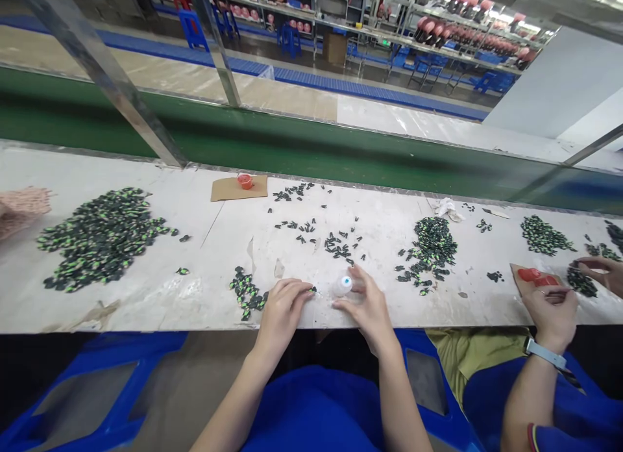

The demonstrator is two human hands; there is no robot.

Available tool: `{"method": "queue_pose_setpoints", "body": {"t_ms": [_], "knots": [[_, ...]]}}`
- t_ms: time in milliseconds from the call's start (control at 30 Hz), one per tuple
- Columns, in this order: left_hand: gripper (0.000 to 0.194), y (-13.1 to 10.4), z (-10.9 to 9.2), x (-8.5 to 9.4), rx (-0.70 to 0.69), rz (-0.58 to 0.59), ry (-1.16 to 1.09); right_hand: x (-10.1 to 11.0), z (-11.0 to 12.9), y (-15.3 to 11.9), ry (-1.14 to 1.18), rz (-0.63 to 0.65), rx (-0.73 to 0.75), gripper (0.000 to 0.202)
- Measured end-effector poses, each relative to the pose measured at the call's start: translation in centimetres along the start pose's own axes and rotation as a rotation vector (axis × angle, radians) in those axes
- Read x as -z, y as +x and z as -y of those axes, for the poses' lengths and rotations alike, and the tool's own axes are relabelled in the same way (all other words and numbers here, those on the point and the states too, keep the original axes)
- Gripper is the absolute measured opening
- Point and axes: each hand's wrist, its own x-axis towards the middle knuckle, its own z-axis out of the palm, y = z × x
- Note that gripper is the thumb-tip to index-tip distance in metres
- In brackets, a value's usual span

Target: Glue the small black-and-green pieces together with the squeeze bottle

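Observation:
My left hand [283,306] pinches a small black piece [312,289] between thumb and fingertips, just above the white table. To its right, my right hand [366,302] curves around a small white bottle [343,284] with a blue tip, its thumb and fingers on either side. Beside my left hand lies a small pile of black-and-green pieces [244,291]. Loose black pieces [337,245] are scattered on the table beyond my hands. A larger pile of black-and-green pieces [435,241] lies to the right.
A big black-and-green pile [104,234] covers the table's left part. Behind, a red container [244,181] stands on cardboard [226,189]. At the right, a co-worker's hands [552,309] work near red containers [535,276]. A green panel [302,140] borders the table's far edge.

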Motion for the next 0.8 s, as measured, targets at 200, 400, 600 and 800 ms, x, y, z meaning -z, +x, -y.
{"method": "queue_pose_setpoints", "body": {"t_ms": [200,400,600,800], "knots": [[0.014,-0.1,-0.9,1.2,0.138,0.003,-0.087,3.4,-0.5,3.6,-0.357,-0.246,-0.005,0.037],[0.012,-0.3,-1.2,1.5,0.141,-0.019,-0.149,1.1,-0.1,6.1,-0.488,-0.315,-0.012,0.024],[0.014,0.0,-1.9,1.8,0.119,-0.043,-0.166,0.4,0.1,5.9,-0.494,-0.300,0.020,0.014],[0.015,0.5,-3.2,1.6,0.059,-0.065,-0.222,2.8,1.3,3.3,-0.116,-0.391,0.042,0.026]]}}
